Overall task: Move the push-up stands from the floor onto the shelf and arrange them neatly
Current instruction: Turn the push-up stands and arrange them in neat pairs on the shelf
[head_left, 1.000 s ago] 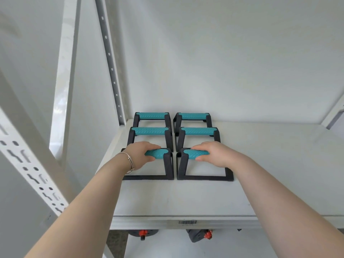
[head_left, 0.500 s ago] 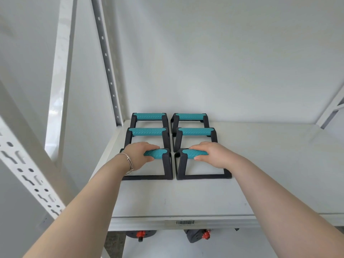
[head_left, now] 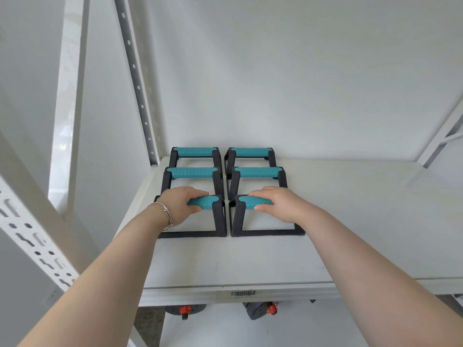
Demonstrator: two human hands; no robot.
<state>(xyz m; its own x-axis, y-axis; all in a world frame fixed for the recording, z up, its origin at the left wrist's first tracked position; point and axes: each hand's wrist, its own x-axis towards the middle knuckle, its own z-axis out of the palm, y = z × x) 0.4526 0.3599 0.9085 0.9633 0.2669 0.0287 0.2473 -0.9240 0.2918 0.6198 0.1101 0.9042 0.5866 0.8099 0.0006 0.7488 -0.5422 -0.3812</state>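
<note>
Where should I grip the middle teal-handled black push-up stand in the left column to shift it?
Take the middle teal-handled black push-up stand by its ribbed teal bar, coming from above. The bar sits raised and level over an open black frame, so fingers can wrap under it; neighbouring stands crowd front, back and right.

One head-worn wide-angle view looks forward and slightly down from in front of the shelf (head_left: 250,266), close enough that both forearms run in from the near corners. The shelf's front edge crosses the lower part of the picture, the back wall (head_left: 300,83) fills the far upper half, and a perforated upright (head_left: 32,236) leans in at near left.
</note>
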